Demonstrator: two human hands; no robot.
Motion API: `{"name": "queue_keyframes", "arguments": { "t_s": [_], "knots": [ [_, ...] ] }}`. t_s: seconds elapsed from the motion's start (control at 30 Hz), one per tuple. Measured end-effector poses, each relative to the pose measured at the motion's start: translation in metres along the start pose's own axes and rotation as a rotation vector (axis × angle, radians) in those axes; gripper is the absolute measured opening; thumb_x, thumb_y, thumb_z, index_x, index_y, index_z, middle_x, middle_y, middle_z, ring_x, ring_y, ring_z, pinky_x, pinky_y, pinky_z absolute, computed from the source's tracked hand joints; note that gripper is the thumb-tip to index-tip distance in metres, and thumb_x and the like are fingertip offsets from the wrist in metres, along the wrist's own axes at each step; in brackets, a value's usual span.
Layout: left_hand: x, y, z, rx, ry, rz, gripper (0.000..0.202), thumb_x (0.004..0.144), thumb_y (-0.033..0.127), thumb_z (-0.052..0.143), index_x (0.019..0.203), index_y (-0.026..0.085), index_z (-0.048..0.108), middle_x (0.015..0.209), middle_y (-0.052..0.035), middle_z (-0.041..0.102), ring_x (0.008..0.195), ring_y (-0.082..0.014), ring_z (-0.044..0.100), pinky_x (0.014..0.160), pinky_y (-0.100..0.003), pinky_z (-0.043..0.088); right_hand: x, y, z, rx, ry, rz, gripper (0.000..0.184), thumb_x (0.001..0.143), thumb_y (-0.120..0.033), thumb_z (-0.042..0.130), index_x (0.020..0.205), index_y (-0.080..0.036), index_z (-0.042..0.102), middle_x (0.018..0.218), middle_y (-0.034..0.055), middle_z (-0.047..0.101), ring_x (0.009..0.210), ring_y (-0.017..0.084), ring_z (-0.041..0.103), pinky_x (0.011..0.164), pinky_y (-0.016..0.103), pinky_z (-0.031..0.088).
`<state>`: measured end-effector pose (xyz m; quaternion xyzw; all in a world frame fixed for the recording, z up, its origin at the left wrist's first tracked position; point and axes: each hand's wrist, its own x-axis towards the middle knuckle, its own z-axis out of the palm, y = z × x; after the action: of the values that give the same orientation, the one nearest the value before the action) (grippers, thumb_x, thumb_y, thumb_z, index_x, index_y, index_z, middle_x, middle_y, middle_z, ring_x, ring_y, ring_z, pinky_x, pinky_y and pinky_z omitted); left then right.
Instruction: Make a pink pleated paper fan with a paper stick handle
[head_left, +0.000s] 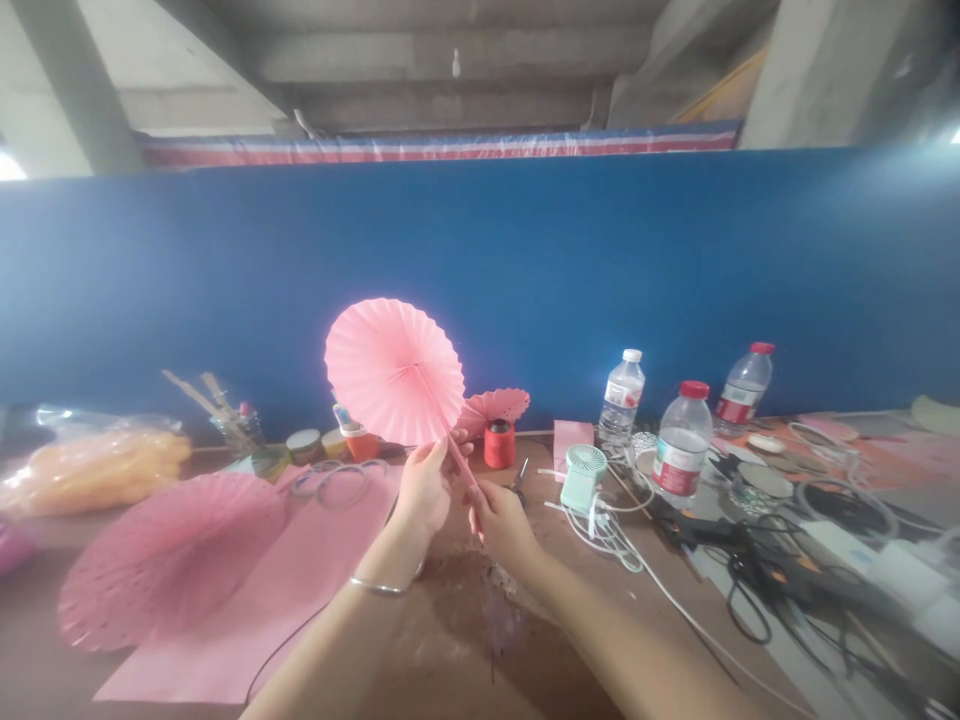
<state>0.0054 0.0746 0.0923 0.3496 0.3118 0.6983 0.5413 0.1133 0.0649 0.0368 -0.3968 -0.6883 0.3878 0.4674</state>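
Observation:
A round pink pleated paper fan (394,370) stands upright above the table, fully spread. Its pink stick handle (461,462) runs down and to the right from the fan's lower edge. My left hand (421,490) pinches the handle just under the fan, fingers closed on it. My right hand (499,520) grips the handle's lower end, fingers wrapped round it. A thin bracelet (379,587) circles my left wrist.
A larger pink fan (169,555) lies on pink paper sheets (300,580) at left. A red thread spool (499,443), small pink fan (495,405), tape rolls, a mint handheld fan (581,478), three water bottles (681,432) and tangled cables (780,580) crowd the table before a blue partition (600,260).

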Motion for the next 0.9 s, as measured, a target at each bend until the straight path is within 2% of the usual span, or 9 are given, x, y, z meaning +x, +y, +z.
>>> {"name": "queue_keyframes", "arguments": {
  "t_s": [0.13, 0.27, 0.4, 0.5, 0.57, 0.67, 0.73, 0.9],
  "knots": [
    [-0.007, -0.01, 0.005, 0.131, -0.134, -0.017, 0.021, 0.072, 0.031, 0.062, 0.086, 0.015, 0.061, 0.083, -0.0062, 0.066, 0.055, -0.0112, 0.057, 0.046, -0.021, 0.041, -0.002, -0.006, -0.007, -0.078, 0.12, -0.024, 0.037, 0.088, -0.042, 0.033, 0.068, -0.019, 0.052, 0.047, -0.0032, 0.046, 0.045, 0.011, 0.045, 0.046, 0.02, 0.031],
    [-0.009, -0.024, 0.006, 0.223, -0.215, -0.06, 0.02, 0.069, 0.028, 0.065, 0.085, 0.017, 0.062, 0.076, -0.0043, 0.065, 0.056, -0.0118, 0.056, 0.049, -0.021, 0.04, -0.001, -0.011, -0.01, -0.176, 0.225, -0.022, 0.041, 0.089, -0.044, 0.03, 0.065, -0.019, 0.053, 0.049, -0.0006, 0.05, 0.047, 0.013, 0.048, 0.047, 0.022, 0.032],
    [-0.003, -0.026, 0.0, 0.153, -0.248, -0.094, 0.015, 0.069, 0.025, 0.066, 0.079, 0.015, 0.06, 0.068, -0.0011, 0.06, 0.058, -0.0106, 0.054, 0.051, -0.019, 0.039, -0.002, -0.009, -0.011, -0.205, 0.142, -0.052, 0.041, 0.09, -0.043, 0.029, 0.071, -0.018, 0.056, 0.054, 0.0012, 0.056, 0.05, 0.014, 0.052, 0.049, 0.022, 0.034],
    [0.004, -0.018, -0.012, 0.058, -0.284, -0.124, 0.011, 0.074, 0.024, 0.062, 0.078, 0.017, 0.055, 0.062, 0.0035, 0.05, 0.057, -0.0075, 0.051, 0.053, -0.017, 0.039, -0.003, -0.001, -0.008, -0.309, 0.059, -0.089, 0.036, 0.089, -0.042, 0.031, 0.086, -0.018, 0.058, 0.064, 0.0021, 0.062, 0.058, 0.015, 0.056, 0.053, 0.021, 0.035],
    [0.009, -0.011, -0.023, -0.011, -0.313, -0.161, 0.01, 0.077, 0.024, 0.058, 0.078, 0.017, 0.051, 0.059, 0.0057, 0.043, 0.053, -0.0054, 0.046, 0.049, -0.015, 0.037, -0.005, 0.008, -0.005, -0.415, 0.018, -0.071, 0.035, 0.09, -0.041, 0.03, 0.092, -0.018, 0.057, 0.069, 0.0027, 0.064, 0.063, 0.015, 0.058, 0.055, 0.021, 0.034],
    [0.015, -0.003, -0.041, -0.089, -0.345, -0.226, 0.012, 0.078, 0.023, 0.054, 0.074, 0.017, 0.045, 0.056, 0.0076, 0.032, 0.041, -0.0029, 0.031, 0.037, -0.013, 0.023, -0.006, 0.022, 0.001, -0.521, -0.032, -0.042, 0.033, 0.09, -0.037, 0.031, 0.088, -0.018, 0.058, 0.069, 0.0036, 0.064, 0.064, 0.015, 0.058, 0.054, 0.021, 0.031],
    [0.019, -0.002, -0.051, -0.123, -0.361, -0.272, 0.016, 0.079, 0.024, 0.052, 0.07, 0.017, 0.041, 0.054, 0.0082, 0.025, 0.038, -0.0031, 0.023, 0.034, -0.014, 0.016, -0.006, 0.031, 0.003, -0.536, -0.054, -0.04, 0.029, 0.089, -0.035, 0.035, 0.085, -0.018, 0.058, 0.067, 0.0036, 0.064, 0.062, 0.016, 0.058, 0.053, 0.022, 0.029],
    [0.02, -0.004, -0.06, -0.153, -0.392, -0.346, 0.019, 0.079, 0.024, 0.05, 0.068, 0.018, 0.036, 0.054, 0.0082, 0.017, 0.037, -0.0039, 0.015, 0.033, -0.014, 0.011, -0.006, 0.04, 0.003, -0.545, -0.095, -0.035, 0.027, 0.089, -0.032, 0.036, 0.082, -0.019, 0.058, 0.065, 0.0015, 0.063, 0.059, 0.013, 0.057, 0.052, 0.02, 0.027]
  ]
}}
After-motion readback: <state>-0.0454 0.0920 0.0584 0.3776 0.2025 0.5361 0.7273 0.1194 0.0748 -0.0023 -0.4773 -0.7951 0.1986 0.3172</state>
